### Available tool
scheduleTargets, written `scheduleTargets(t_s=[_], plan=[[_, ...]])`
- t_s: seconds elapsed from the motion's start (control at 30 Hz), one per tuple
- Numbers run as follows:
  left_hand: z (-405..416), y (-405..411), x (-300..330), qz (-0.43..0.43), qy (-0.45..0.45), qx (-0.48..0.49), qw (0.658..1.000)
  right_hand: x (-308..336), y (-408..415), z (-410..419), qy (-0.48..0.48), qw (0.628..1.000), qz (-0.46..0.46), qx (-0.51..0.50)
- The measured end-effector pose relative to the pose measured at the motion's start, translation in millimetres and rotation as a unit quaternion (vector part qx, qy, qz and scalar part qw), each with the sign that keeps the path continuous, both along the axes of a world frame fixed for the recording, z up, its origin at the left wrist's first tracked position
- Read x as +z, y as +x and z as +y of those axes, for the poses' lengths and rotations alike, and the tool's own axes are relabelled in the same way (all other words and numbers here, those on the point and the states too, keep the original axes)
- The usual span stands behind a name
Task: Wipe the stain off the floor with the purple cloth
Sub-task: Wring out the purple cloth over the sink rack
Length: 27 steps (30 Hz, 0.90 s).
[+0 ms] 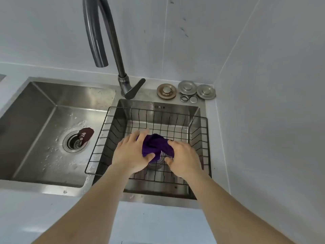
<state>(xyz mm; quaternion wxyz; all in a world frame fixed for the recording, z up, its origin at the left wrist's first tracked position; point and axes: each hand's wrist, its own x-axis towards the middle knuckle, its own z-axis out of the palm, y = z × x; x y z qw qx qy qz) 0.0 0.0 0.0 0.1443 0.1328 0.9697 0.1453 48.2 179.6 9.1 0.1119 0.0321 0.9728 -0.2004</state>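
The purple cloth (155,145) is bunched up over the right sink basin, inside the black wire basket (105,124). My left hand (131,154) grips its left side, thumb underneath and fingers over the top. My right hand (183,155) holds its right side. Both forearms reach in from the bottom of the view. The floor and the stain are out of sight.
A grey curved faucet (112,43) rises behind the basins. The left basin (44,120) is wet, with a drain strainer (74,141) and a dark brown object (87,133) beside it. Metal sink stoppers (186,90) lie on the back ledge. White walls close the right corner.
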Motion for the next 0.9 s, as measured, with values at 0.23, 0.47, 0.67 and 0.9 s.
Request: scheduleTargets(t_s=[0.23, 0.47, 0.67, 0.9], plan=[[14, -10, -34, -0.035, -0.005, 0.002, 0.999, -34, -21, 1, -0.022, 0.999, 0.024, -0.026], [12, -12, -35, 0.002, 0.025, 0.020, 0.999, -48, -28, -3, -0.020, 0.999, 0.018, -0.033], [3, -8, -19, 0.029, 0.047, 0.000, 0.998, -30, -25, -1, -0.024, 0.998, 0.037, -0.050], [-20, -3, 42, 0.095, 0.048, -0.044, 0.993, 30, -14, -12, -0.008, 0.992, 0.108, -0.064]])
